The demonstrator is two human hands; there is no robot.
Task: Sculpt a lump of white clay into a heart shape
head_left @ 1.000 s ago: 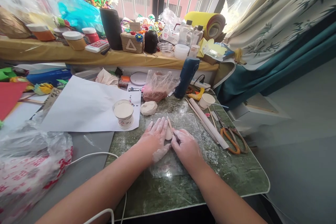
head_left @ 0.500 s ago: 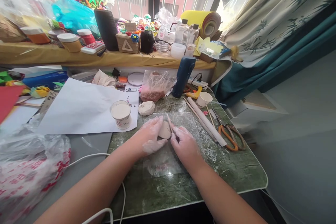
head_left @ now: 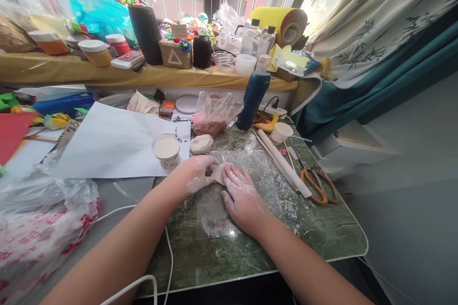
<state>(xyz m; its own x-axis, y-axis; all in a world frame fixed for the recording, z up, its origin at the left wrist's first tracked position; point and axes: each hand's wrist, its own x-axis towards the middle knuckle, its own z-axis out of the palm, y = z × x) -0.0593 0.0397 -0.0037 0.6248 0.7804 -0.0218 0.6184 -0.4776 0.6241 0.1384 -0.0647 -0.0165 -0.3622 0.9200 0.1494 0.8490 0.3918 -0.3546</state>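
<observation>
My left hand (head_left: 195, 175) is curled, its fingers pinching the edge of a flat pale clay piece (head_left: 218, 174) on a clear plastic sheet (head_left: 259, 171). My right hand (head_left: 241, 196) lies on the sheet just right of it, fingers stretched flat over the clay's right side. Both hands are dusted white. The sheet rests on a green marble-patterned tabletop (head_left: 322, 233). A rounded lump of clay (head_left: 201, 144) sits just beyond the hands. A cup of white powder or paste (head_left: 166, 151) stands to the left of it.
A white roller (head_left: 284, 164), orange-handled scissors (head_left: 317, 186) and a small paper cup (head_left: 281, 132) lie right of the sheet. A dark blue bottle (head_left: 252, 100) and a bag of pinkish clay (head_left: 213, 114) stand behind. White paper (head_left: 114, 143) and a printed bag (head_left: 36, 219) are left.
The clay piece and both hands shifted left. My left hand went from lying flat to pinching the clay's edge. My right hand spread flat over it, and the thin stick it held no longer shows.
</observation>
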